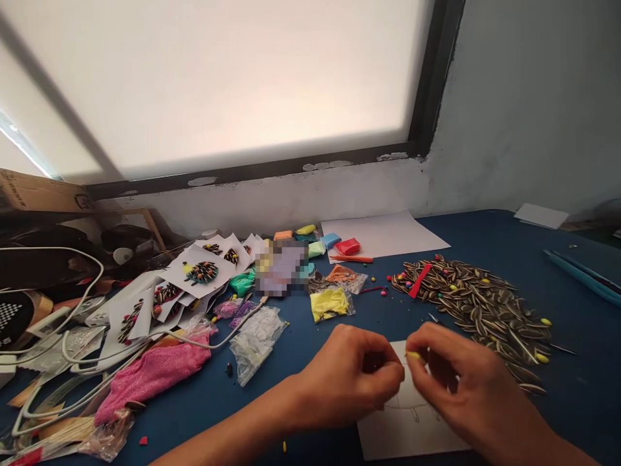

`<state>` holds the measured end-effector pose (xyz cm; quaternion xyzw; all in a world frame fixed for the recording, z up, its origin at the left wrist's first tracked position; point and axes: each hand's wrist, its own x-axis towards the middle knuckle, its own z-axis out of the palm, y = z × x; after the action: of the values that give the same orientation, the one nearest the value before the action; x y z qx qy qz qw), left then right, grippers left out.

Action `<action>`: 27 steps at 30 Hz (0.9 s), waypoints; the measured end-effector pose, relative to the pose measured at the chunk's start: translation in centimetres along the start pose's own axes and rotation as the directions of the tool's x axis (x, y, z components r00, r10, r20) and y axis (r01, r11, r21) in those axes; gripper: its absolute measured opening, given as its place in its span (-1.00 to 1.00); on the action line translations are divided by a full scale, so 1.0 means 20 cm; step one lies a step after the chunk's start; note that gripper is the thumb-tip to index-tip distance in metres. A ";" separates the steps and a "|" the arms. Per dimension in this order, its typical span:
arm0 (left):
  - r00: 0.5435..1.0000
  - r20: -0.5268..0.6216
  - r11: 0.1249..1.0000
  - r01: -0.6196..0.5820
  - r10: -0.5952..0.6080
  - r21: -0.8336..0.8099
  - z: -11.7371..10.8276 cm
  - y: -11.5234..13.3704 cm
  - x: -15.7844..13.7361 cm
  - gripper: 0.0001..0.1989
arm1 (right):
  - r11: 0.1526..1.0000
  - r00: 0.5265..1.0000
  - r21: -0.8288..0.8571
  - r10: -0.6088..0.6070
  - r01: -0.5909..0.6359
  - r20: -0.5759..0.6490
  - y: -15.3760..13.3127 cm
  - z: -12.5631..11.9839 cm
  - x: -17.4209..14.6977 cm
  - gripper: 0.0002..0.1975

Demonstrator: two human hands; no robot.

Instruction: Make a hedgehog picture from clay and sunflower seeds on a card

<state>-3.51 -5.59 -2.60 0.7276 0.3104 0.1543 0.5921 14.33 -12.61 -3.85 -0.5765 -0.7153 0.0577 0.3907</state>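
Observation:
My right hand (466, 382) pinches a small piece of yellow modelling clay (413, 355) between thumb and fingertips. Close beside it, my left hand (352, 375) has its thumb and fingers pressed together; whatever they hold, if anything, is hidden. Both hands hover over a white sheet of paper (407, 433) with a pencil line drawing, partly covered by them. A pile of striped sunflower seeds (485, 298) lies beyond my right hand, with small coloured clay bits among them. Past my left hand rests an open packet of yellow clay (330, 304).
Finished seed-and-clay pictures on paper (201, 270) are stacked at left, near a pink cloth (155, 375) and white cables (87, 304). Clay packets, including a red one (347, 246), sit by a blank white sheet (388, 236). A clear plastic bag (257, 340) lies mid-table.

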 end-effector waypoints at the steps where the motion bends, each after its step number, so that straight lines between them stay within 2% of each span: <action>1: 0.998 0.053 0.992 0.045 -0.039 -0.115 -0.02 0.01 0.01 -0.85 | 0.999 0.999 0.013 0.044 -0.044 -0.019 0.01 -0.02 0.01 -0.85; 4: 0.996 0.082 0.936 0.068 -0.042 -0.345 -0.07 0.02 0.03 -0.74 | 0.985 0.986 0.076 0.158 -0.154 -0.045 0.03 -0.05 0.02 -0.92; 7: 0.999 0.042 0.868 0.036 -0.018 -0.495 -0.10 0.02 0.05 -0.63 | 0.983 0.988 0.108 0.144 -0.149 0.052 0.02 -0.04 0.01 -0.86; 11: 0.999 0.046 0.786 0.046 -0.022 -0.617 -0.11 -0.01 0.06 -0.82 | 0.989 0.969 0.103 0.084 -0.110 0.233 0.00 -0.02 -0.02 -0.79; 16: 0.997 0.071 0.773 0.065 -0.026 -0.631 -0.11 -0.05 0.08 -0.81 | 0.967 0.913 0.098 0.184 -0.234 0.364 0.02 -0.01 -0.02 -0.77; 18: 0.998 0.067 0.780 0.060 -0.023 -0.623 -0.11 -0.06 0.08 -0.74 | 0.957 0.878 0.089 0.215 -0.277 0.429 0.03 -0.01 -0.02 -0.78; 20: 0.998 0.052 0.792 0.047 -0.019 -0.608 -0.10 -0.07 0.08 -0.64 | 0.955 0.863 0.079 0.221 -0.286 0.455 0.04 0.00 -0.03 -0.81; 24: 1.000 0.005 0.835 0.026 -0.028 -0.550 -0.10 -0.10 0.09 -0.48 | 0.979 0.912 0.069 0.151 -0.191 0.382 0.04 0.01 -0.04 -0.89; 27: 0.998 -0.042 0.871 0.021 -0.048 -0.491 -0.10 -0.12 0.10 -0.46 | 0.990 0.929 0.106 0.047 -0.092 0.367 0.04 0.01 -0.05 -0.79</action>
<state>-3.80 -2.60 -4.62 0.5436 0.2894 0.2365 0.7515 14.91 -13.11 -4.99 -0.5562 -0.7494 0.2206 0.2835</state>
